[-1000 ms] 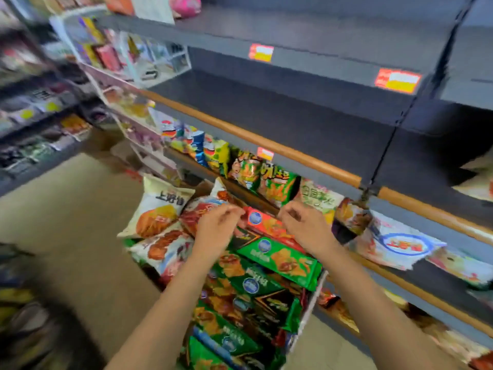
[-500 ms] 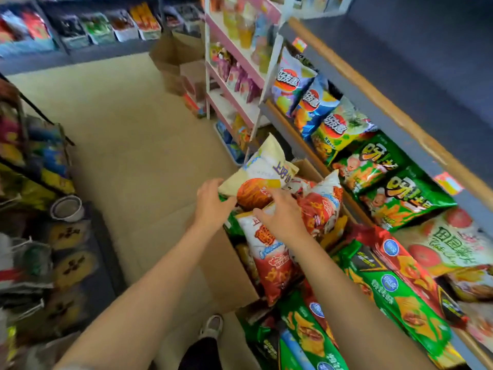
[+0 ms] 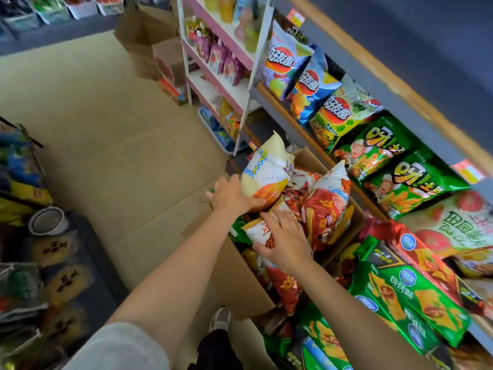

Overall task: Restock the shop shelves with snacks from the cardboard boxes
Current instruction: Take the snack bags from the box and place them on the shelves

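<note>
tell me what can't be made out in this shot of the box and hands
Head view only:
- Cardboard box: its depth and remaining stock, buried under snack bags.
- Left hand: fingertips hidden behind the cream cheese bag.
- Right hand: palm side unseen, so its grip on the white-red bag is unclear.
- Price tag: blurred.
</note>
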The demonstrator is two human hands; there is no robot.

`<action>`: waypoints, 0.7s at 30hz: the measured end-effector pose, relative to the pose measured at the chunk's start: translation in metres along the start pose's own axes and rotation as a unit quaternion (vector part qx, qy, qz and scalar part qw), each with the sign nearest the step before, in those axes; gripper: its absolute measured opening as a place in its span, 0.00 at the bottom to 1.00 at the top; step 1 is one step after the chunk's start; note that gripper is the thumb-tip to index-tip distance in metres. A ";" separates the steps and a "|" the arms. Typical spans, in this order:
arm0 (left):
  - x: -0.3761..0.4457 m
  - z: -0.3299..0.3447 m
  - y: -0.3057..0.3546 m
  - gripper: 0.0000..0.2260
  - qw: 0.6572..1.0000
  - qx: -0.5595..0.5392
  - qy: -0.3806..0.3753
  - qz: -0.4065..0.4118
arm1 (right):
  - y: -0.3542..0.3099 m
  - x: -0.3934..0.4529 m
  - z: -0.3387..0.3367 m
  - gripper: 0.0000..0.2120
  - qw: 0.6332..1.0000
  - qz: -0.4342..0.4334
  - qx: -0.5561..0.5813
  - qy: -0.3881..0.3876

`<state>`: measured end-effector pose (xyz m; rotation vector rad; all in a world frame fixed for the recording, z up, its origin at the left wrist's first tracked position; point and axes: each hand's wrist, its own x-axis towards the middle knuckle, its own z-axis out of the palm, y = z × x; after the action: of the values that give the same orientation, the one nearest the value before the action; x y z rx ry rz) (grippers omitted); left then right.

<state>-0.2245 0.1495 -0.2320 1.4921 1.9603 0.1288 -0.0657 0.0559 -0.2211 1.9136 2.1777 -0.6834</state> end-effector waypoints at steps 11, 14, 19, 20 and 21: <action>-0.004 0.000 0.005 0.37 0.992 -0.119 0.046 0.021 | 0.003 0.003 0.001 0.38 0.999 -0.008 0.042 0.013; -0.015 -0.018 -0.001 0.37 0.965 -0.242 0.103 0.019 | 0.000 -0.003 -0.013 0.39 0.982 -0.013 0.180 0.052; -0.046 -0.063 0.010 0.29 0.898 -0.423 0.101 0.067 | -0.003 -0.031 -0.076 0.34 0.886 -0.005 0.398 0.237; -0.054 -0.070 0.019 0.28 0.889 -0.444 0.064 0.088 | 0.000 -0.036 -0.090 0.34 0.862 0.006 0.435 0.262; -0.061 -0.077 0.029 0.28 0.882 -0.457 0.023 0.112 | 0.004 -0.041 -0.106 0.34 0.838 0.017 0.465 0.284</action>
<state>-0.2354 0.1284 -0.1328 1.0376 1.3901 1.0416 -0.0368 0.0658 -0.1119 2.9206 2.3135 -1.5527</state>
